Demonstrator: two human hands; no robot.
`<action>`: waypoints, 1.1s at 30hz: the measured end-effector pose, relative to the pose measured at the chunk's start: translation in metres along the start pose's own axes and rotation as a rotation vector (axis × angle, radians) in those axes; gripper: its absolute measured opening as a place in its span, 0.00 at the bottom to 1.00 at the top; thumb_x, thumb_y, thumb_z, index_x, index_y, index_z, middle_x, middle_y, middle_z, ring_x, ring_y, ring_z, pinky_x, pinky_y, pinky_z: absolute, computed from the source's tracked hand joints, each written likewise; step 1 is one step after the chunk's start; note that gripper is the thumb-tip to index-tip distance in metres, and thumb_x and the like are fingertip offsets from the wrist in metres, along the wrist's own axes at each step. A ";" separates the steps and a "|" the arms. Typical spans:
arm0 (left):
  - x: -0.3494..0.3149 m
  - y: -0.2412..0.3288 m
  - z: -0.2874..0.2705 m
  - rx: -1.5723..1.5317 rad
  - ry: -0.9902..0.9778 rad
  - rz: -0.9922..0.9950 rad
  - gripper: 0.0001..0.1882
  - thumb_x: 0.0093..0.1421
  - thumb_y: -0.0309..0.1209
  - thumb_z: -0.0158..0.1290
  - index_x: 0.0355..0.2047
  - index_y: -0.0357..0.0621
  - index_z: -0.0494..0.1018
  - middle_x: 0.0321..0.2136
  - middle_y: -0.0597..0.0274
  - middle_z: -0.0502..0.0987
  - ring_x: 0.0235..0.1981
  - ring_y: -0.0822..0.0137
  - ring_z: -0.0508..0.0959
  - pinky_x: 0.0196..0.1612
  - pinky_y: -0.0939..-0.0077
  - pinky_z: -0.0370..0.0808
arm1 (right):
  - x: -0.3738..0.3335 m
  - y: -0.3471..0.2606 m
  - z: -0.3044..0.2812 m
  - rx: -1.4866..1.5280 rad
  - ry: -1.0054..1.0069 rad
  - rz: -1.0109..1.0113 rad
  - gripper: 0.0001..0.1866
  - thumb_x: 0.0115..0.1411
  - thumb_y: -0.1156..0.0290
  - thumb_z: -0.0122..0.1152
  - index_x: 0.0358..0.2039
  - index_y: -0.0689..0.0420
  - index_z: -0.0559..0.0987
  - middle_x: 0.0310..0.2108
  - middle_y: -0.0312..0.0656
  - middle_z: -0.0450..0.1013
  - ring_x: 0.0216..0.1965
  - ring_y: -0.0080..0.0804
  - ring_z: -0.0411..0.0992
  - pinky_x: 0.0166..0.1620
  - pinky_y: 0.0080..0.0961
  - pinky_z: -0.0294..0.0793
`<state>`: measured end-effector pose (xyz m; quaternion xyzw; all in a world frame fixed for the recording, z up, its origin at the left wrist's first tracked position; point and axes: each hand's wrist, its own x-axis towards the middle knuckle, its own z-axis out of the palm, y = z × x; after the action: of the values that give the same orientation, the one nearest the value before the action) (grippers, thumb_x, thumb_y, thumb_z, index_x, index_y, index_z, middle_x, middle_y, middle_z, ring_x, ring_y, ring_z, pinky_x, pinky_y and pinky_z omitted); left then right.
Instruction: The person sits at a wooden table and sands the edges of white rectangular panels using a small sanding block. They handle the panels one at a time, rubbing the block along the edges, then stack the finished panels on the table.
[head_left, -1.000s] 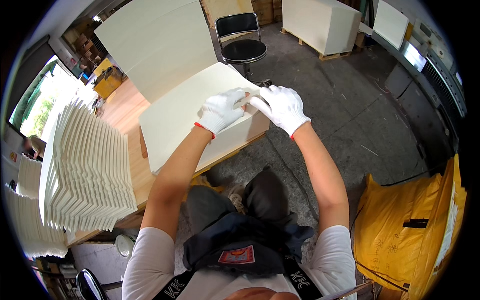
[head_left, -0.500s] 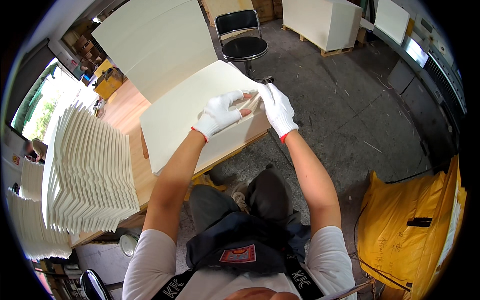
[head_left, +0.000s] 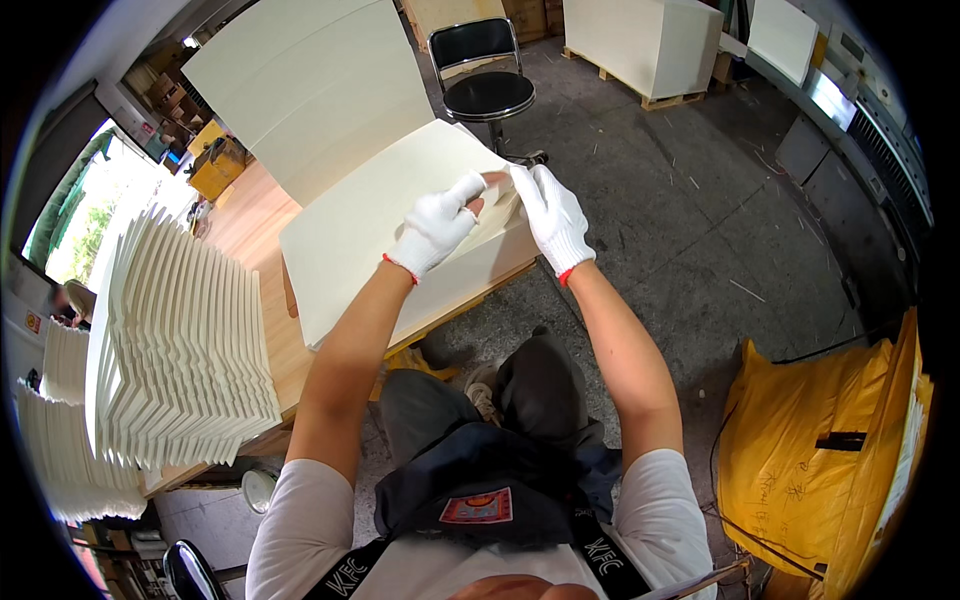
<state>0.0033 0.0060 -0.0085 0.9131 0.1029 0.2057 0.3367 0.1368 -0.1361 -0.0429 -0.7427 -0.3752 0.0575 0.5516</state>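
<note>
A thick stack of large cream-white paper sheets (head_left: 370, 225) lies on the table, its near right corner lifted and curled. My right hand (head_left: 548, 215), in a white knit glove with a red cuff, grips the raised corner of the top sheets. Over the stack, just left of that corner, my left hand (head_left: 437, 228) wears a matching glove that leaves the thumb and index fingertips bare. Its index finger points toward the lifted edges, with the thumb a little apart. The other fingers are partly hidden.
Fanned folded white sheets (head_left: 185, 340) rise in a pile on the wooden table (head_left: 240, 205) at left. Beyond the stack stand tall white boards (head_left: 320, 90) and a black stool (head_left: 490, 95). A yellow-wrapped bundle (head_left: 790, 460) sits at right; a machine (head_left: 850, 150) stands far right.
My left hand has drawn its thumb in closer to the index finger and away from the sheet edges. My right hand stays at the corner, barely moved.
</note>
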 end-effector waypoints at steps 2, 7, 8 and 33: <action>0.002 -0.012 -0.001 0.152 -0.050 0.081 0.19 0.61 0.35 0.57 0.53 0.52 0.76 0.41 0.53 0.82 0.42 0.57 0.83 0.48 0.69 0.76 | 0.001 0.002 0.005 -0.020 0.054 -0.042 0.27 0.70 0.43 0.42 0.41 0.55 0.76 0.34 0.55 0.76 0.39 0.58 0.74 0.40 0.48 0.69; 0.001 0.016 -0.003 0.229 -0.123 -0.080 0.17 0.60 0.36 0.59 0.50 0.54 0.77 0.37 0.52 0.82 0.39 0.58 0.82 0.45 0.67 0.76 | 0.003 0.015 0.007 -0.025 0.070 -0.035 0.26 0.70 0.43 0.42 0.42 0.54 0.76 0.33 0.55 0.76 0.39 0.58 0.75 0.41 0.48 0.70; 0.000 0.014 -0.002 0.224 -0.119 -0.079 0.17 0.59 0.37 0.59 0.50 0.55 0.77 0.37 0.53 0.82 0.39 0.58 0.82 0.45 0.67 0.76 | 0.004 0.015 0.008 -0.020 0.060 -0.026 0.26 0.70 0.43 0.42 0.42 0.54 0.76 0.33 0.55 0.76 0.39 0.58 0.75 0.41 0.49 0.70; -0.001 0.016 -0.002 0.185 -0.100 -0.043 0.19 0.58 0.36 0.61 0.50 0.54 0.78 0.35 0.55 0.82 0.34 0.61 0.82 0.41 0.70 0.77 | 0.001 0.011 0.007 -0.004 0.049 0.026 0.26 0.70 0.43 0.42 0.40 0.54 0.75 0.30 0.54 0.76 0.37 0.58 0.75 0.39 0.48 0.69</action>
<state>0.0024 -0.0058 0.0030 0.9470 0.1238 0.1420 0.2601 0.1391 -0.1311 -0.0544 -0.7498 -0.3522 0.0456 0.5583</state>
